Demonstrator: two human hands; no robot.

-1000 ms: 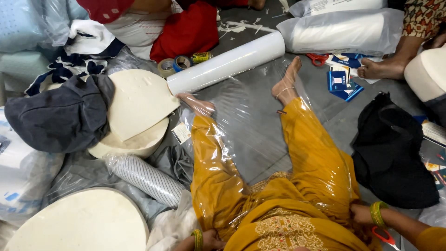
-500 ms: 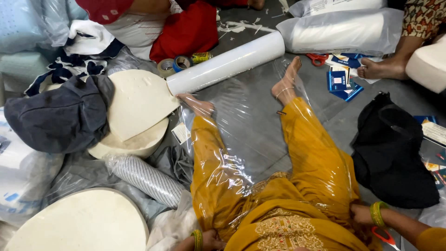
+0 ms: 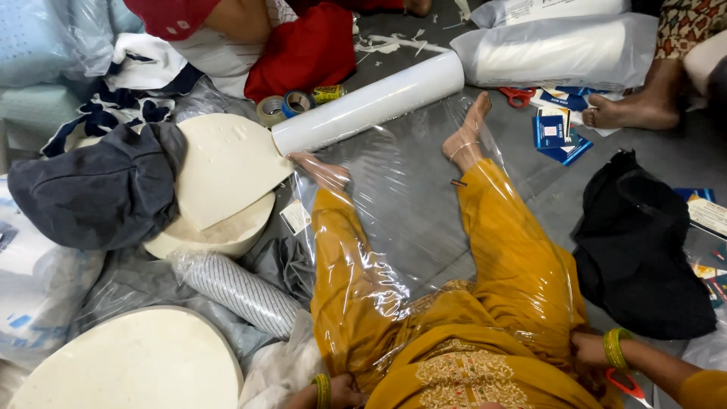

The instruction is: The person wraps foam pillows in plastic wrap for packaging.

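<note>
Both hands, left hand and right hand, grip the plastic film near the hips; hard tugging might tear it.

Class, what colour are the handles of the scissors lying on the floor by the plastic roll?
Red; the scissors show best in the head view.

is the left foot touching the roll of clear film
Touching. The head view shows the left foot's toes against the near end of the film roll, with no gap visible between them.
</note>
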